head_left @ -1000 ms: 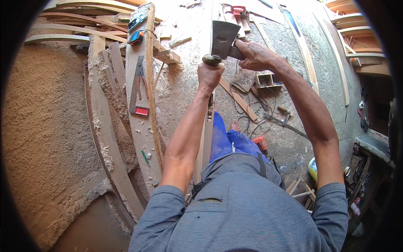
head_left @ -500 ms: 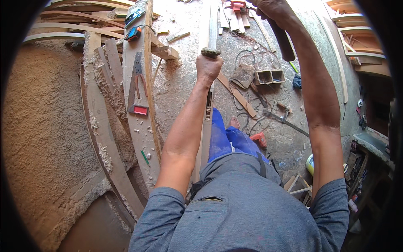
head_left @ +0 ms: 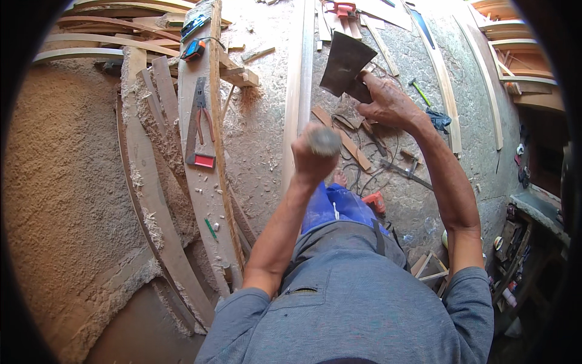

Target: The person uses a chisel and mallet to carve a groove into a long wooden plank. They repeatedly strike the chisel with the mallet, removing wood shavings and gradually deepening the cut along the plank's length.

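My left hand (head_left: 306,167) is closed round a chisel (head_left: 324,141). Its worn, frayed handle end points up toward me and is slightly blurred, while the hand hides the blade. Up and to the right, my right hand (head_left: 393,104) grips a hatchet (head_left: 347,64) with a broad, dark, flared head. That head hangs above and beyond the chisel's handle end, apart from it. Under my left hand runs a long pale wooden beam (head_left: 293,85), partly covered by the hand and forearm.
On a plank at left lie pliers (head_left: 200,112), a try square (head_left: 200,159), an orange-and-black tape measure (head_left: 193,50) and a green pencil (head_left: 210,228). A red power tool (head_left: 374,203), cords and wood offcuts (head_left: 342,138) litter the floor. Curved timbers (head_left: 151,200) stand further left.
My right hand has come down and inward, bringing the hatchet head into view. My left hand has shifted nearer and slightly right, tilting the chisel's handle end toward me.
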The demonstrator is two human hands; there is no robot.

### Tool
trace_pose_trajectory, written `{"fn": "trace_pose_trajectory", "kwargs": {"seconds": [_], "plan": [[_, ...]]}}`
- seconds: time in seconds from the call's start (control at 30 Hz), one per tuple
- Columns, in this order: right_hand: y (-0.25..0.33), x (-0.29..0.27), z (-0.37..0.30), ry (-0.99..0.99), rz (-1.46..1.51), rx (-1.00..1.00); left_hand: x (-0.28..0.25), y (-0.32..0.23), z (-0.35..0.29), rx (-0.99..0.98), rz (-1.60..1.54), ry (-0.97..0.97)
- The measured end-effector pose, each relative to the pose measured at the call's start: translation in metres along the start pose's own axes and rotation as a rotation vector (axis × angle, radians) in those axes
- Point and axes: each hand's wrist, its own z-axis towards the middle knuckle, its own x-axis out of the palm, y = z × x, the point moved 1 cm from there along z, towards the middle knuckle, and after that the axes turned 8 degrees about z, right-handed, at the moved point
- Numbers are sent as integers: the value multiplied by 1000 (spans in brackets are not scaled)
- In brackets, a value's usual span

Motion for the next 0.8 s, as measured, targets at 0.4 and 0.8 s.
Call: {"fn": "trace_pose_trajectory", "kwargs": {"seconds": [0.4,0.8], "plan": [[35,-80,81,-372,166,-105,47,116,101,-575,135,240],[-26,51,7,-158,72,-16,-40,2,6,8,-132,349]]}}
